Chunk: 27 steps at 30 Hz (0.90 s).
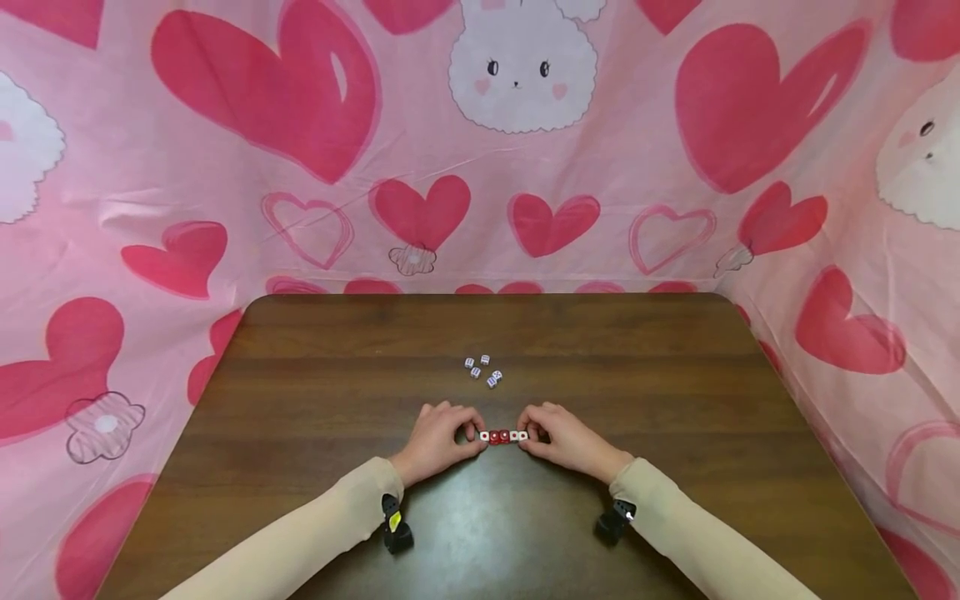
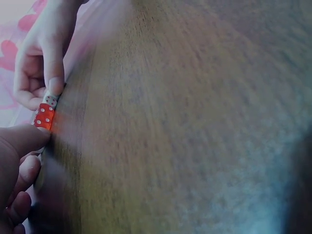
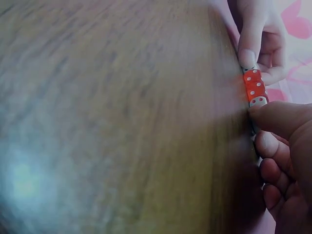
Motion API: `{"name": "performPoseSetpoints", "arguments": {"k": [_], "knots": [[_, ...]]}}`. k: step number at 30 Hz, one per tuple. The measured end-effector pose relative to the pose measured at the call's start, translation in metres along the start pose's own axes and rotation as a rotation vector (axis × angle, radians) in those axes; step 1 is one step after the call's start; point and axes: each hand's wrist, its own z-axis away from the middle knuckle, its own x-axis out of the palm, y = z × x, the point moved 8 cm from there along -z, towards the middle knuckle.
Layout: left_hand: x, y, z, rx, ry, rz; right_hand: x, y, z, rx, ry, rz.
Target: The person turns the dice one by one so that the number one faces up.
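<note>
A short straight row of dice lies on the brown table between the two hands. Two red dice (image 1: pixel 499 437) sit in its middle, with a white die (image 1: pixel 484 437) at the left end and two white dice (image 1: pixel 518 436) at the right. The left hand (image 1: pixel 442 439) pinches the left white die between thumb and curled fingers. At the opposite end, the right hand (image 1: pixel 564 439) pinches the outer white die. In the right wrist view, a white die (image 3: pixel 258 101) shows beside the right thumb; the left thumb largely covers its own die.
Several loose white dice (image 1: pixel 476 372) lie in a small cluster beyond the row. The wooden table (image 1: pixel 315 350) has rounded far corners. A pink heart-patterned cloth (image 1: pixel 480 150) hangs behind it and along both sides.
</note>
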Motion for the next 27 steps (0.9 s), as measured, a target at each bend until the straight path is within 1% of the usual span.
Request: {"name": "performPoseSetpoints", "arguments": {"k": [2, 4, 6, 9, 12, 13, 15, 16, 18, 20, 22, 27], "knots": [[0.001, 0.000, 0.000, -0.005, -0.013, 0.002, 0.000, -0.001, 0.001, 0.003, -0.006, -0.009], [0.001, 0.000, 0.001, 0.001, -0.018, 0.000, 0.001, -0.001, 0.002, 0.004, -0.019, -0.018], [0.001, 0.000, 0.000, 0.008, -0.039, 0.006, 0.000, -0.001, 0.002, 0.005, -0.036, -0.027], [-0.001, -0.001, -0.002, 0.013, -0.119, 0.046, -0.001, -0.001, 0.001, -0.003, -0.053, -0.033], [-0.004, -0.005, -0.004, -0.014, -0.239, 0.137, -0.002, 0.000, 0.001, -0.008, -0.053, -0.034], [-0.005, -0.007, -0.005, -0.028, -0.265, 0.174, -0.002, 0.000, 0.001, -0.009, -0.051, -0.031], [-0.009, -0.010, -0.007, -0.054, -0.283, 0.244, -0.003, 0.000, 0.000, -0.009, -0.048, -0.025], [-0.011, -0.013, -0.008, -0.070, -0.276, 0.269, -0.003, 0.000, 0.000, -0.008, -0.045, -0.023], [-0.017, -0.018, -0.011, -0.092, -0.234, 0.309, -0.003, 0.000, 0.000, -0.007, -0.042, -0.021], [-0.022, -0.023, -0.014, -0.120, -0.180, 0.333, -0.002, 0.000, 0.000, -0.003, -0.041, -0.020], [-0.025, -0.031, -0.018, -0.162, -0.124, 0.361, -0.001, 0.000, 0.001, 0.001, -0.041, -0.019], [-0.032, -0.049, -0.031, -0.265, 0.008, 0.435, 0.000, 0.001, 0.001, -0.002, -0.040, -0.003]]}}
